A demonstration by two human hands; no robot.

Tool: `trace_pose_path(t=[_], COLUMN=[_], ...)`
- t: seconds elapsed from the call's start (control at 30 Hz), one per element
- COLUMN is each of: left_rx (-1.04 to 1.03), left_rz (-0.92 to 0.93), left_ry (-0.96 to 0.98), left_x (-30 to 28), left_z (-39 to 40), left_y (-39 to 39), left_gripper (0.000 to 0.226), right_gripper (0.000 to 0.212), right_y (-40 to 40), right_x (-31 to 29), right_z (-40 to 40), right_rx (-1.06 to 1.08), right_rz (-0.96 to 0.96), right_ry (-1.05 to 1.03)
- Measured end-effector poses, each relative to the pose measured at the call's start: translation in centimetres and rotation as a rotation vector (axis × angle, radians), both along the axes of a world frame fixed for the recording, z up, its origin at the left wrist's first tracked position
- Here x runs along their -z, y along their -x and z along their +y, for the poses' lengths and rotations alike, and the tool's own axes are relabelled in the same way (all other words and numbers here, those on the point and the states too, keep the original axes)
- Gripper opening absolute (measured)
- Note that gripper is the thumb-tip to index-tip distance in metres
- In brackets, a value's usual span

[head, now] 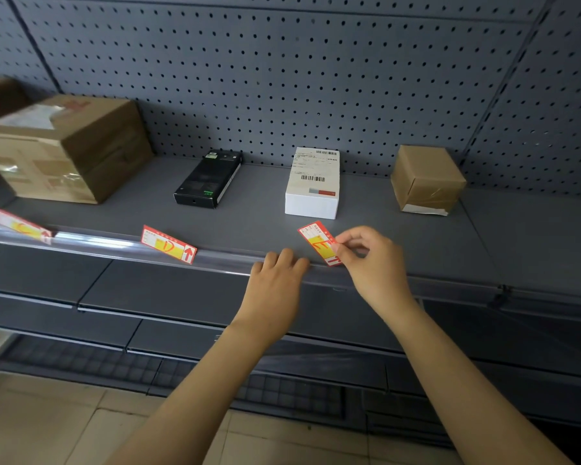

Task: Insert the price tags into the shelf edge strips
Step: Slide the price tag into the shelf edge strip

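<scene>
Head view, left to right: large cardboard box point(64, 149) at the far left of the shelf point(249, 213), a price tag point(22, 226) sitting in the clear edge strip point(114, 245) below it. Next, a second tag point(168, 244) marked D, tilted in the strip, in front of the black box point(208, 178). Left hand point(275, 280) lies on the strip's front lip, fingers fairly straight and pressing, gripping nothing. Just right of it, the third tag point(321, 242), marked E, stands tilted, lower end at the strip, ahead of the white box point(312, 182). Right hand point(369, 260) pinches that tag's right edge between thumb and fingertips. Small brown box point(426, 179) further right.

Can't tell whether the E tag's bottom edge is in the channel or only resting on the lip — the hand covers it.

Risks, my read:
- tag goes in skewed, one corner catches, the card buckles
- left hand eases off, the lip closes and the tag rides over the front instead of behind
- pushing from a one-edge pinch — the tag may pivot and pop out
</scene>
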State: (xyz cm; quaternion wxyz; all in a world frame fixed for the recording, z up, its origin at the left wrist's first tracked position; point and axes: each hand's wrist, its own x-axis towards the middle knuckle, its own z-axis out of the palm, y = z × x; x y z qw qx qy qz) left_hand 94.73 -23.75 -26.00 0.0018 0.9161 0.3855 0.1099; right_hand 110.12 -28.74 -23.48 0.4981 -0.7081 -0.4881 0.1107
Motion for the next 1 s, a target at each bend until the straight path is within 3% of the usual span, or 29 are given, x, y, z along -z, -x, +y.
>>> trace_pose_path(t=[0.6,1.0], left_rx=[0.041,0.063], left_rz=[0.03,0.056], left_ry=[0.004,0.026], left_x=[-0.7,-0.7], left_z=[-0.4,-0.8], left_y=[-0.2,0.5], left_gripper=[0.038,0.046], right_gripper=[0.01,0.009], right_y=[0.1,1.1], right_x=[1.0,1.2], right_z=[-0.2,0.4], right_rx=[-0.033,-0.098], right_rz=[-0.036,-0.468], right_ry=[0.054,0.156])
